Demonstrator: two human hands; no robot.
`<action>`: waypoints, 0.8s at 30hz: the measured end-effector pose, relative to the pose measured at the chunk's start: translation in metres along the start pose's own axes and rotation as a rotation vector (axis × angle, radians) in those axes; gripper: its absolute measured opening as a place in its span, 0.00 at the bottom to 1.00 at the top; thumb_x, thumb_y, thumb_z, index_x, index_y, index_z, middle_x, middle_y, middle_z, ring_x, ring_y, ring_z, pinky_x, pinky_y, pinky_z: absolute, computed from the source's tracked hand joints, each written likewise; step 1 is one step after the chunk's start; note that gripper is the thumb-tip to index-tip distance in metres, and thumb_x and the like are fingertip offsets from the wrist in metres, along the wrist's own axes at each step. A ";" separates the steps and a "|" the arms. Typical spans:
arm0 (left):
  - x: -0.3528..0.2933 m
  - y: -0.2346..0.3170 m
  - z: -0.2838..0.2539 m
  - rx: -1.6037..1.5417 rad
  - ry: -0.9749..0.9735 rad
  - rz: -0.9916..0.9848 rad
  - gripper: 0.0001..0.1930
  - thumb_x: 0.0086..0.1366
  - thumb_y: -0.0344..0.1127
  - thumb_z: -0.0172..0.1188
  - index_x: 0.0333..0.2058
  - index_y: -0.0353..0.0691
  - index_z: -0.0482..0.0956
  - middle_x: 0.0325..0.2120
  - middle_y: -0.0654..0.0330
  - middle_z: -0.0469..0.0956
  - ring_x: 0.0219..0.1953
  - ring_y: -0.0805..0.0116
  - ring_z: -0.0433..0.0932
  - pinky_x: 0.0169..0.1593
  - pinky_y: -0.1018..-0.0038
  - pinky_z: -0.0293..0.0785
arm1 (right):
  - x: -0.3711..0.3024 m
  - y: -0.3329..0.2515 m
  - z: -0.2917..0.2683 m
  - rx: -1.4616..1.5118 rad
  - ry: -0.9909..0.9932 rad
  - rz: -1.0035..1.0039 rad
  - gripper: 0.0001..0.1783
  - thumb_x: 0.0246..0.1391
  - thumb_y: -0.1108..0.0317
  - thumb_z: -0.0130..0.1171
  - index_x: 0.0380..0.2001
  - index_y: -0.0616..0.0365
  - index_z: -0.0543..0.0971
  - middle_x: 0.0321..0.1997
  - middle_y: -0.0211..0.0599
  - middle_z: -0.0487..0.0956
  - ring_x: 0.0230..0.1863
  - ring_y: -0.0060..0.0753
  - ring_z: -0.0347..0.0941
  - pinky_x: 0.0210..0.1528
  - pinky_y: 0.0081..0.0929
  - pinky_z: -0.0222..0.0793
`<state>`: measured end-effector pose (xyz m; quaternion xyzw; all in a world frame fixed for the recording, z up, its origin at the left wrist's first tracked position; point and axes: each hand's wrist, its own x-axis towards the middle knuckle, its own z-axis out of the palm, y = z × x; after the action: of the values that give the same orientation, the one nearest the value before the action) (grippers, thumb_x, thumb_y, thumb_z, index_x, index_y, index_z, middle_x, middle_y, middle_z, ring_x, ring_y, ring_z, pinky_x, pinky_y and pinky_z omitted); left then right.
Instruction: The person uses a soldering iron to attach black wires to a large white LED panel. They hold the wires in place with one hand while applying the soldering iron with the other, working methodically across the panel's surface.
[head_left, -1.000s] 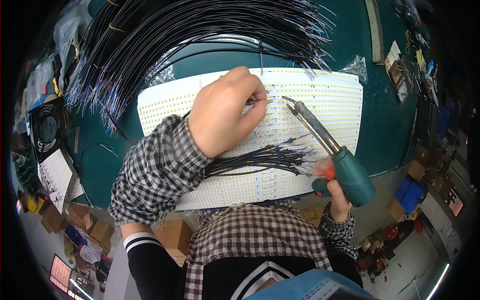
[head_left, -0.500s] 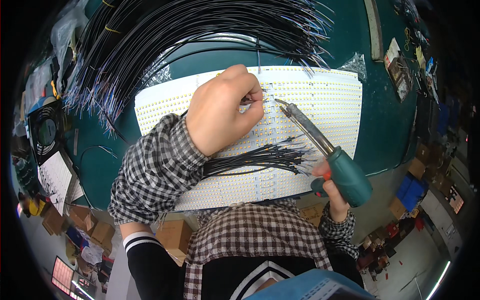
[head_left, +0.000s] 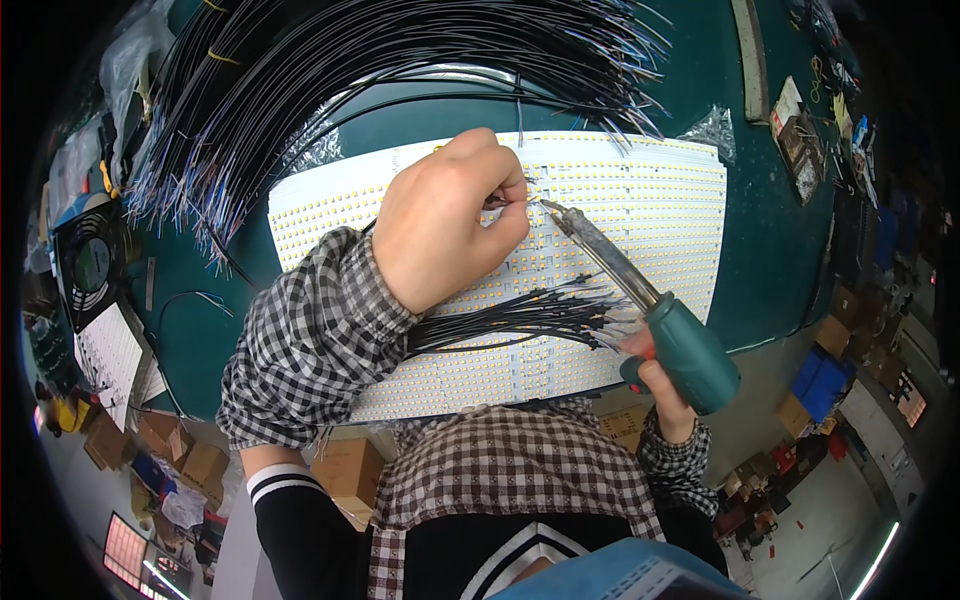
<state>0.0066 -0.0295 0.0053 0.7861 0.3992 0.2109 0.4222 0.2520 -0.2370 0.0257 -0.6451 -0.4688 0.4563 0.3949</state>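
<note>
My left hand is closed in a pinch over a white LED board sheet dotted with rows of small yellow LEDs. Thin wire ends poke out at its fingertips, and a bit of black wire shows by the wrist; the rest is hidden in the fist. My right hand grips the green handle of a soldering iron from below. The iron's tip touches or almost touches the board, right beside the left fingertips. A bundle of short black wires with stripped ends lies on the board, nearer me.
Long black cables with frayed blue and white ends sweep across the far side of the green table. At the left stand a black fan and a small stack of white boards. A dirty open box lies far right.
The soldering iron's tip has shifted slightly left, closer to my left fingertips. My left hand has stayed almost still.
</note>
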 end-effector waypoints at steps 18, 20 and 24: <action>0.000 -0.001 0.000 0.006 0.005 0.010 0.05 0.54 0.23 0.64 0.30 0.35 0.77 0.28 0.58 0.74 0.29 0.65 0.77 0.34 0.73 0.74 | -0.007 0.004 0.000 0.052 0.033 0.016 0.24 0.46 0.72 0.74 0.47 0.70 0.81 0.38 0.43 0.86 0.39 0.33 0.84 0.44 0.28 0.79; 0.000 0.000 0.000 0.011 0.000 0.007 0.05 0.54 0.23 0.64 0.30 0.35 0.77 0.28 0.58 0.73 0.29 0.66 0.77 0.33 0.74 0.74 | -0.008 0.008 -0.003 0.022 0.034 -0.026 0.24 0.47 0.73 0.74 0.48 0.70 0.81 0.38 0.43 0.86 0.39 0.33 0.84 0.45 0.29 0.79; 0.000 0.000 0.000 0.005 -0.001 0.008 0.05 0.54 0.23 0.64 0.30 0.35 0.77 0.28 0.58 0.73 0.29 0.66 0.77 0.33 0.74 0.74 | -0.007 0.000 0.003 0.087 0.083 0.017 0.25 0.48 0.73 0.73 0.49 0.70 0.80 0.38 0.43 0.86 0.40 0.34 0.84 0.48 0.30 0.78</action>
<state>0.0065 -0.0294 0.0048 0.7889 0.3962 0.2113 0.4195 0.2484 -0.2440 0.0268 -0.6496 -0.4262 0.4523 0.4380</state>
